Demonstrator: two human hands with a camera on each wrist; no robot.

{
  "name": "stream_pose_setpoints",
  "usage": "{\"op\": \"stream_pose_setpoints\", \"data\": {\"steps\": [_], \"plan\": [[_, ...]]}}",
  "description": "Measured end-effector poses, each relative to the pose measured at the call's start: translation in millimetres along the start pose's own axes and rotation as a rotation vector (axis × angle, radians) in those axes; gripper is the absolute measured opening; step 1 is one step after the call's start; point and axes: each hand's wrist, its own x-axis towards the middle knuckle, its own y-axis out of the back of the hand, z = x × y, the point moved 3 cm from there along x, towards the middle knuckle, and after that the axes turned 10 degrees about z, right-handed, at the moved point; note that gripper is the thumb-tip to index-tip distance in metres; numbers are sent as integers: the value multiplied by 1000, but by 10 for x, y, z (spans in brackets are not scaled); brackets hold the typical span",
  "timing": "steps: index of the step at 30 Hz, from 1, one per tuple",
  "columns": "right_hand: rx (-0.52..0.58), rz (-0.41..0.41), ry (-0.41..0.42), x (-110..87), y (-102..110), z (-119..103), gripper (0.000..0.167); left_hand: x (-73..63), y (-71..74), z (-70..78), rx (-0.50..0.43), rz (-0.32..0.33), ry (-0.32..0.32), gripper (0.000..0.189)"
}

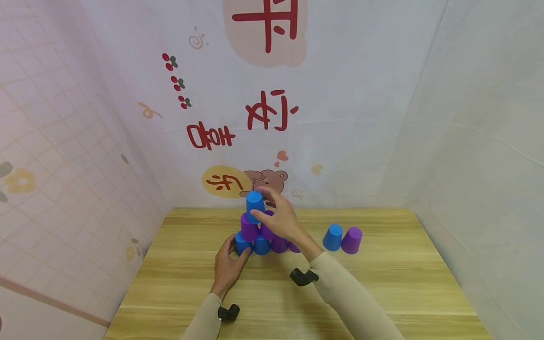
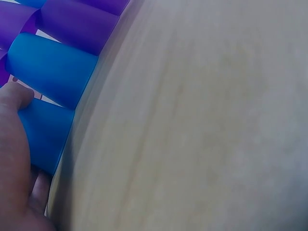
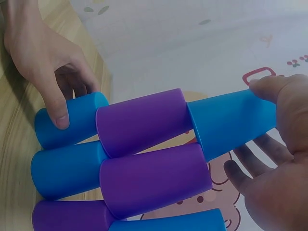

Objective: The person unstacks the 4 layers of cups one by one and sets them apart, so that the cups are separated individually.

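Observation:
Upside-down blue and purple cups are stacked in tiers. My right hand holds the upper blue cup between thumb and fingers; its rim rests across two purple cups in the right wrist view. Low at the left end, my left hand grips the end blue cup of the bottom row, thumb on its near side. Beside that cup stands another blue cup, then a purple cup. The right hand and forearm hide part of the stack's right side in the head view.
Apart from the stack, a blue cup and a purple cup stand upside down to the right on the wooden table. A printed white cloth hangs behind the table and at both sides.

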Motion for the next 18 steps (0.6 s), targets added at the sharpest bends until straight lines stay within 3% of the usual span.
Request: {"op": "stream_pose_setpoints", "data": {"steps": [13, 18], "plan": [[7, 13, -49, -18, -41, 16, 59, -9, 16, 17, 8, -3, 8, 64], [20, 31, -29, -19, -41, -2, 57, -13, 25, 14, 2, -4, 11, 63]]}}
